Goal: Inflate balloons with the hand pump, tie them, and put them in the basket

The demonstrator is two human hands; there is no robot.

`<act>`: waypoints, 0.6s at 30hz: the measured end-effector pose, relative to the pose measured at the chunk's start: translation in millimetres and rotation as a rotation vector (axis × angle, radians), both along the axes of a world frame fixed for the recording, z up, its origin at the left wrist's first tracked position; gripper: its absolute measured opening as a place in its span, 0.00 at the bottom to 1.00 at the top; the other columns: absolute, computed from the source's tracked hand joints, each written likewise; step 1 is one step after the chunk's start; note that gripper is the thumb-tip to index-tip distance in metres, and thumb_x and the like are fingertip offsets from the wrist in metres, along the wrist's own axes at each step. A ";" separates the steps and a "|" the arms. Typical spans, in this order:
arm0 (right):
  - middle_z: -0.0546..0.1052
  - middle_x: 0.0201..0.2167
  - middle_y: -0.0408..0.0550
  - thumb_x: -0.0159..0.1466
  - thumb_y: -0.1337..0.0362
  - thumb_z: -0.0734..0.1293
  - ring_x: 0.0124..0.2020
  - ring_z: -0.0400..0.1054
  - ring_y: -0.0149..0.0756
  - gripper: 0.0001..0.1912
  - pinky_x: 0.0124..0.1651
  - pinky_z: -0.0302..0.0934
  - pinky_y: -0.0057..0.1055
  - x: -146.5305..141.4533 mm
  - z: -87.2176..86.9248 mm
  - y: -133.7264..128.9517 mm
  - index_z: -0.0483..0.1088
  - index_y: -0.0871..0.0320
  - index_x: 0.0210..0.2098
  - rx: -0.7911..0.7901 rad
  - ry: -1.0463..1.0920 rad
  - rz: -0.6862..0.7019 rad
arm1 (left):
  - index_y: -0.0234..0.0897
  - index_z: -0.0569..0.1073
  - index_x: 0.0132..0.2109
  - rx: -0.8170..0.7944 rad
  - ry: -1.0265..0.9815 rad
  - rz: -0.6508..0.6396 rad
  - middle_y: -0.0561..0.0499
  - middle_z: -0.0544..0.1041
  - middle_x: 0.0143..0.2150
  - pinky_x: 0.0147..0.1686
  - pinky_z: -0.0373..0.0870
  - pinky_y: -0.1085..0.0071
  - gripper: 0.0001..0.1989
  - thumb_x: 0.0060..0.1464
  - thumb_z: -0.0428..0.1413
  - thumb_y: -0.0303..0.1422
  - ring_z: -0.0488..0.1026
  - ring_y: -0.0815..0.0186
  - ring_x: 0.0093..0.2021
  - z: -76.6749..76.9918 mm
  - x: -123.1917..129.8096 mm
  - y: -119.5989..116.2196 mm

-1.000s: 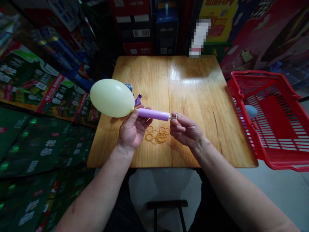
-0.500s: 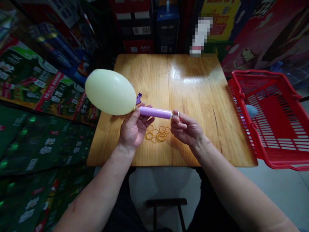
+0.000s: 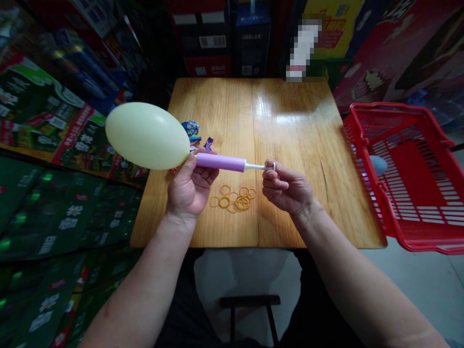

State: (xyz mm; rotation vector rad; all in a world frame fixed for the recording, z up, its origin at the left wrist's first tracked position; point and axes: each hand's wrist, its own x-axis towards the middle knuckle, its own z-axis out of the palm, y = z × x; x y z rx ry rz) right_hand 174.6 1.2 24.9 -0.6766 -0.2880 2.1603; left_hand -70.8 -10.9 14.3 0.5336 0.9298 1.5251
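Observation:
A pale yellow inflated balloon (image 3: pixel 148 136) sits on the nozzle end of a purple hand pump (image 3: pixel 221 162). My left hand (image 3: pixel 188 186) pinches the balloon's neck where it meets the pump, with the other fingers under the barrel. The pump's white rod is drawn out to the right. My right hand (image 3: pixel 286 187) grips the white handle at the rod's end. Several tan rubber bands (image 3: pixel 239 200) lie on the table below the pump. Uninflated balloons (image 3: pixel 191 127), blue and purple among them, lie partly hidden behind the yellow one.
The wooden table (image 3: pixel 297 145) spans the middle. At the right stands a red basket (image 3: pixel 393 203) with a light blue balloon (image 3: pixel 379 165) inside. Green cartons (image 3: pixel 65 222) are stacked along the left, and more boxes (image 3: pixel 252 43) stand behind the table. A dark stool (image 3: pixel 250 302) is below.
The hands have moved apart, pulling the white rod out of the pump. My left hand, the balloon and the barrel have shifted left, uncovering more of the uninflated balloons.

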 end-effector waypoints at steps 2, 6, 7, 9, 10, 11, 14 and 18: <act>0.69 0.23 0.35 0.74 0.67 0.61 0.16 0.45 0.22 0.10 0.20 0.49 0.18 5.8 4.0 1.4 0.73 0.56 0.38 -0.006 -0.038 -0.050 | 0.44 0.81 0.48 0.035 0.011 0.048 0.48 0.84 0.51 0.53 0.78 0.65 0.13 0.61 0.64 0.44 0.78 0.57 0.60 3.5 -8.1 1.9; 0.69 0.23 0.35 0.74 0.68 0.61 0.16 0.44 0.21 0.10 0.20 0.49 0.18 0.2 -0.1 -1.6 0.73 0.57 0.38 -0.033 0.014 -0.053 | 0.46 0.80 0.50 0.035 0.025 0.032 0.48 0.83 0.55 0.51 0.78 0.64 0.14 0.63 0.63 0.45 0.77 0.56 0.60 3.5 -1.6 -3.5; 0.69 0.23 0.36 0.74 0.68 0.62 0.16 0.45 0.21 0.10 0.20 0.49 0.17 -4.0 -2.8 -2.9 0.73 0.57 0.38 -0.038 0.038 -0.038 | 0.46 0.80 0.51 0.021 0.027 0.000 0.48 0.83 0.56 0.51 0.78 0.64 0.14 0.63 0.62 0.45 0.78 0.56 0.59 2.0 4.1 -6.0; 0.70 0.23 0.36 0.74 0.69 0.62 0.16 0.45 0.20 0.08 0.20 0.50 0.17 -12.3 -7.9 -5.2 0.72 0.58 0.38 -0.039 0.062 -0.009 | 0.45 0.80 0.52 -0.009 0.018 -0.053 0.47 0.83 0.56 0.50 0.78 0.64 0.14 0.63 0.62 0.45 0.79 0.56 0.58 -1.4 15.7 -9.8; 0.71 0.24 0.36 0.73 0.69 0.63 0.16 0.45 0.20 0.08 0.20 0.50 0.17 -15.3 -9.6 -5.8 0.72 0.58 0.39 -0.036 0.062 0.002 | 0.44 0.80 0.51 -0.022 0.008 -0.062 0.46 0.83 0.55 0.50 0.78 0.64 0.14 0.63 0.62 0.44 0.79 0.56 0.57 -2.9 19.9 -10.7; 0.71 0.24 0.36 0.73 0.69 0.63 0.16 0.45 0.20 0.07 0.20 0.50 0.18 -17.2 -10.6 -5.9 0.72 0.58 0.39 -0.030 0.059 0.013 | 0.44 0.80 0.51 -0.030 -0.003 -0.062 0.46 0.83 0.54 0.50 0.78 0.64 0.14 0.63 0.62 0.44 0.80 0.57 0.56 -3.9 22.5 -10.8; 0.72 0.24 0.37 0.72 0.69 0.64 0.16 0.46 0.20 0.05 0.21 0.51 0.18 -14.0 -8.4 -3.8 0.72 0.58 0.39 -0.001 0.047 0.045 | 0.43 0.81 0.49 -0.027 -0.025 -0.051 0.46 0.84 0.51 0.52 0.78 0.64 0.12 0.63 0.62 0.43 0.80 0.57 0.56 -2.8 18.8 -6.9; 0.71 0.24 0.36 0.74 0.69 0.62 0.16 0.47 0.20 0.09 0.21 0.50 0.17 2.5 0.7 0.9 0.73 0.58 0.39 0.010 0.048 0.004 | 0.43 0.82 0.48 0.021 -0.008 0.000 0.47 0.85 0.50 0.52 0.78 0.66 0.12 0.63 0.62 0.43 0.79 0.57 0.58 4.0 -0.7 0.4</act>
